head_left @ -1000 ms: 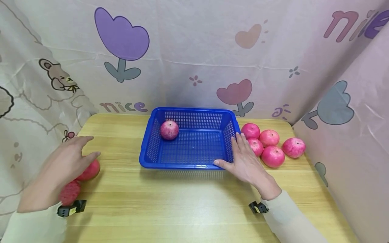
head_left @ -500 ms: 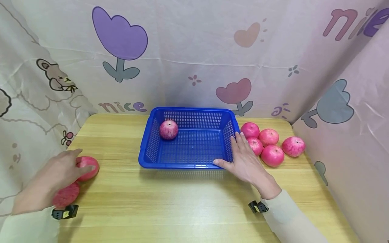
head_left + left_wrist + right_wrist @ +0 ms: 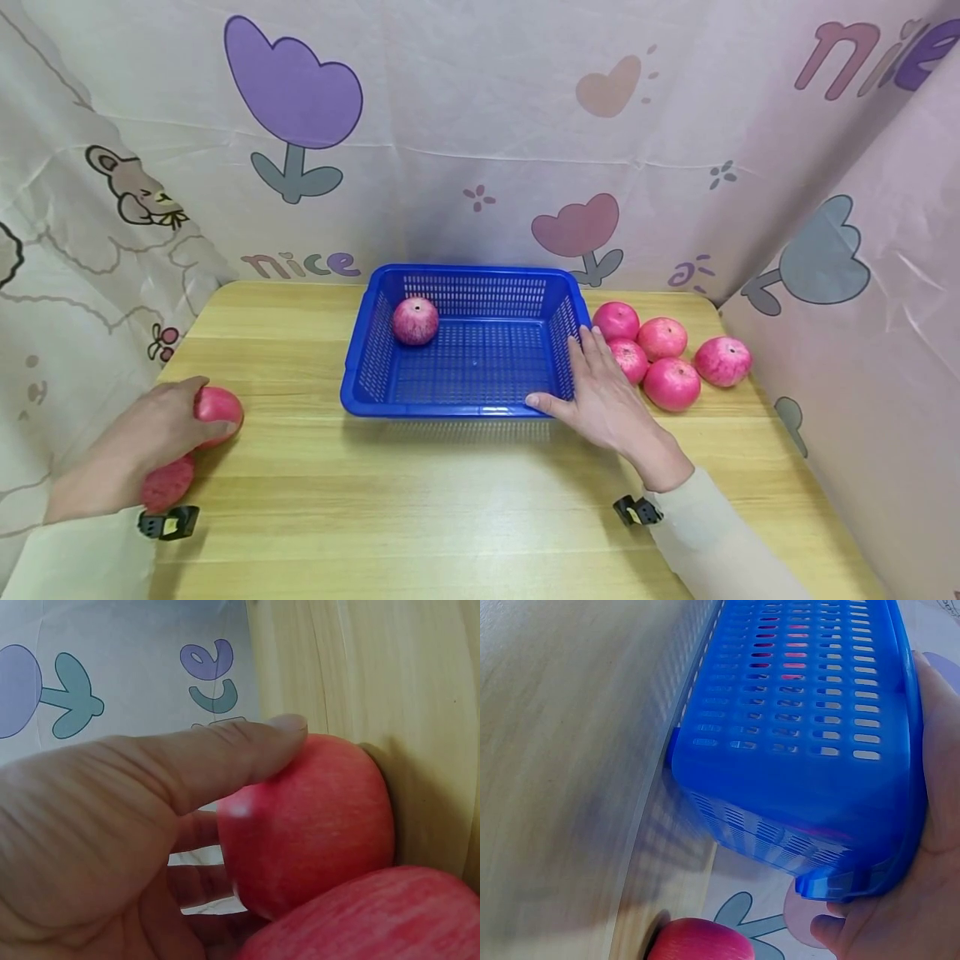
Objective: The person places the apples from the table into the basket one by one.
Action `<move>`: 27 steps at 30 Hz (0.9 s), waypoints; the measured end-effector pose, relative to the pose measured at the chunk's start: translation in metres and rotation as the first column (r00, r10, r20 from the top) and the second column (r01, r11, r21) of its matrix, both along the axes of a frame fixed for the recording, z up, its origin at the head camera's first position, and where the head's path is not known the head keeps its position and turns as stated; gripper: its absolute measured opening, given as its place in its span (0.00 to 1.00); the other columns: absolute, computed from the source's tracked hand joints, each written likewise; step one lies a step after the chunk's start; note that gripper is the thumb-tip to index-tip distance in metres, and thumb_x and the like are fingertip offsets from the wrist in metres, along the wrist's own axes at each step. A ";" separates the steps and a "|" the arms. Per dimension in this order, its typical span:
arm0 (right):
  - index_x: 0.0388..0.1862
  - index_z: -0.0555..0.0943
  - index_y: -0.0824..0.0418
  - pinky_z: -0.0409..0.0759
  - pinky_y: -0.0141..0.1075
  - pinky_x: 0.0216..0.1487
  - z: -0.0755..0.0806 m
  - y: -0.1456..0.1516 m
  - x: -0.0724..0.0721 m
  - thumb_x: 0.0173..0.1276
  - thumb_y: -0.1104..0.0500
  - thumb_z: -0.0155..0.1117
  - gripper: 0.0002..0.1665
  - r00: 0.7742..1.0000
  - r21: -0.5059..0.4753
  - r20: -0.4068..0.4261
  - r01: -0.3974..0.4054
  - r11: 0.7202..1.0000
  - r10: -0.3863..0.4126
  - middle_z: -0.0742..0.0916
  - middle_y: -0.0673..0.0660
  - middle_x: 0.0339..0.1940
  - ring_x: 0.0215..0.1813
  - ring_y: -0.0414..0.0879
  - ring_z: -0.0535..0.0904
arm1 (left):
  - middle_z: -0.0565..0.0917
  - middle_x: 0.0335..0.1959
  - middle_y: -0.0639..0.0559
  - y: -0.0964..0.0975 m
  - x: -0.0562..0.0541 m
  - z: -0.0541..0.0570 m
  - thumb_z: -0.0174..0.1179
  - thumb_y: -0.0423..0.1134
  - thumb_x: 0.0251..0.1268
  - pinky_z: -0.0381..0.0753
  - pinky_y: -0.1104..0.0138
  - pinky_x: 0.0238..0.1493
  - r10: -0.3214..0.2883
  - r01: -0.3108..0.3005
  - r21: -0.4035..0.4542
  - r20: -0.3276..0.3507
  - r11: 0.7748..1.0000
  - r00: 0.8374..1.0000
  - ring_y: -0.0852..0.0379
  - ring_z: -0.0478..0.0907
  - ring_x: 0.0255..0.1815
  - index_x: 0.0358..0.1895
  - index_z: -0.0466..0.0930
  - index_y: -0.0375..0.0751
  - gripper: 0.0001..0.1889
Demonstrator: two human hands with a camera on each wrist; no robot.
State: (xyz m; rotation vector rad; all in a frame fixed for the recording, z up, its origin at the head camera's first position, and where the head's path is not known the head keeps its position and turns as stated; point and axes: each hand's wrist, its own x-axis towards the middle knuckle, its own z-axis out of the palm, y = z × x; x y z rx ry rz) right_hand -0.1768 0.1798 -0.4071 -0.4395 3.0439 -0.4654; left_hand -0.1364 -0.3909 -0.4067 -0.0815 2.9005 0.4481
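At the left of the table, my left hand [image 3: 161,425] grips a red apple [image 3: 219,414]. The left wrist view shows the thumb on one side of the held apple [image 3: 322,817] and several fingers curled behind it. A second apple [image 3: 169,483] lies against it, partly under the wrist. My right hand [image 3: 611,400] rests on the near right corner of a blue plastic basket [image 3: 457,411], fingers straight along the rim. Inside the basket, at its left, sits one striped apple [image 3: 416,322]. The right wrist view shows the basket's slotted wall [image 3: 795,772] beside the palm.
Several apples [image 3: 672,384] lie to the right of the basket, some close to the right fingers. The wooden table [image 3: 450,508] is bordered at the back and sides by a printed cloth curtain [image 3: 465,100].
My left hand has come down from above the left apples, and its thumb and fingers now hold the farther one. The right hand and the basket have stayed in place.
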 end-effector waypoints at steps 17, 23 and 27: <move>0.88 0.46 0.66 0.48 0.62 0.86 0.001 0.000 0.000 0.63 0.12 0.49 0.76 1.000 0.009 0.003 0.005 1.000 -0.005 0.44 0.65 0.90 0.90 0.60 0.32 | 0.75 0.50 0.14 0.009 -0.009 0.000 0.75 0.51 0.57 0.76 0.31 0.53 -0.013 0.014 -0.009 0.014 1.000 1.000 0.25 0.74 0.46 0.67 0.59 0.09 0.52; 0.88 0.46 0.67 0.47 0.61 0.86 0.001 -0.001 0.000 0.63 0.12 0.50 0.76 1.000 0.005 0.005 0.002 1.000 -0.002 0.44 0.65 0.90 0.90 0.59 0.32 | 0.76 0.49 0.16 0.019 -0.012 0.001 0.76 0.49 0.57 0.79 0.34 0.50 -0.023 0.023 0.009 0.009 1.000 1.000 0.26 0.75 0.45 0.67 0.59 0.09 0.51; 0.88 0.46 0.67 0.47 0.61 0.86 0.001 -0.001 0.001 0.63 0.12 0.50 0.76 1.000 0.004 0.006 0.002 1.000 -0.002 0.44 0.66 0.90 0.90 0.60 0.32 | 0.75 0.49 0.16 0.024 -0.012 0.001 0.76 0.48 0.58 0.79 0.35 0.50 -0.021 0.021 0.016 0.005 1.000 1.000 0.27 0.74 0.45 0.68 0.59 0.10 0.50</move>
